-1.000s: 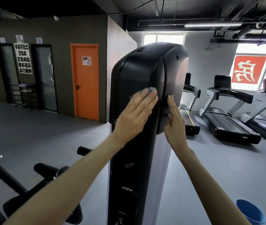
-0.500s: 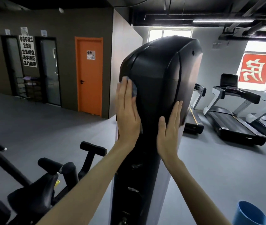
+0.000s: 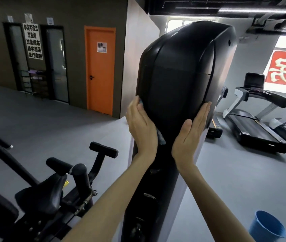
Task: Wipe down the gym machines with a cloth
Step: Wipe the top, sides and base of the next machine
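1. Both hands had slid down and outward since the earlier frames: the left hand (image 3: 143,127) moved from the front face to the left edge of the black housing (image 3: 182,75), and the right hand (image 3: 190,135) settled lower on its right edge.
2. Under the left palm lay the cloth (image 3: 162,139), of which only a blue corner by the wrist and a sliver at the fingertips showed; the left fingers (image 3: 136,106) were pressed together, flat on the housing, pinning the cloth against it.
3. Bare and empty, the right fingers (image 3: 204,112) lay straight and together against the housing, apparently steadying it.
4. As for progress, I judged the upper housing partly wiped, though no clear trace told which areas were done.
5. Left to do, it seemed: the narrow column (image 3: 149,198) below, the bike (image 3: 54,193) at the left, and the treadmills (image 3: 254,130) across the floor.
6. Nearby, a blue bucket (image 3: 268,227) stood on the floor at the lower right.
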A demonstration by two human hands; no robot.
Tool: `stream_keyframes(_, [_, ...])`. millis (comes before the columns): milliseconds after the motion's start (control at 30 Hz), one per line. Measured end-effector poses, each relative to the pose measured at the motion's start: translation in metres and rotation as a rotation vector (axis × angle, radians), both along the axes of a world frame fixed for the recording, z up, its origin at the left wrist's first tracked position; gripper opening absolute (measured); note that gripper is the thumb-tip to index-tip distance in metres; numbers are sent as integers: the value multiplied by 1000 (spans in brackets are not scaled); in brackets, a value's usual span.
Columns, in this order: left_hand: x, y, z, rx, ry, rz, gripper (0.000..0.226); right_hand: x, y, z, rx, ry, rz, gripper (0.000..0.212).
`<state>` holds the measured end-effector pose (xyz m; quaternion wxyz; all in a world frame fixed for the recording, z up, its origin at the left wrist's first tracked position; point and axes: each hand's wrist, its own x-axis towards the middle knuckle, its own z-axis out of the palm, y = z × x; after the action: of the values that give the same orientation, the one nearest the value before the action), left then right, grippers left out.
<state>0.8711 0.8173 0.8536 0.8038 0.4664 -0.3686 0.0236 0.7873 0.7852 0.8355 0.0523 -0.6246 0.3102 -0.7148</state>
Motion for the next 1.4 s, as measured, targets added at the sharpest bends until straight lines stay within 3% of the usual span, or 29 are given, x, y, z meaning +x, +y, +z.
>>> stream_keyframes(133, [2, -5, -24, -15, 44, 5, 38, 2, 0, -1, -12, -17, 2, 57])
stream_keyframes(400, [-15, 16, -120, 155, 330, -60, 29, 3, 0, -2, -24, -23, -17, 55])
stream_keyframes(633, [-16, -6, -44, -19, 115, 81, 39, 3, -2, -1, -36, -34, -28, 54])
stream_keyframes(733, [-12, 1, -81, 30, 69, 30, 41, 4, -3, -2, -35, -38, -18, 54])
stream_keyframes(900, [-12, 20, -184, 333, 167, 32, 77, 3, -3, -4, -31, -40, -13, 53])
stream_keyframes(1000, [-9, 22, -208, 487, 377, 45, 52, 2, -1, -4, -33, -36, -6, 53])
stream_keyframes(1100, [-14, 20, -166, 258, 569, -69, 26, 3, 0, -4, -36, -42, -5, 53])
stream_keyframes(1233, [-18, 8, -103, 50, 332, -25, 31, 3, -3, -4, -41, -48, -20, 53])
stream_keyframes(1400, [-16, 7, -133, 75, 171, 38, 34, 3, -3, -4, -47, -46, -19, 52])
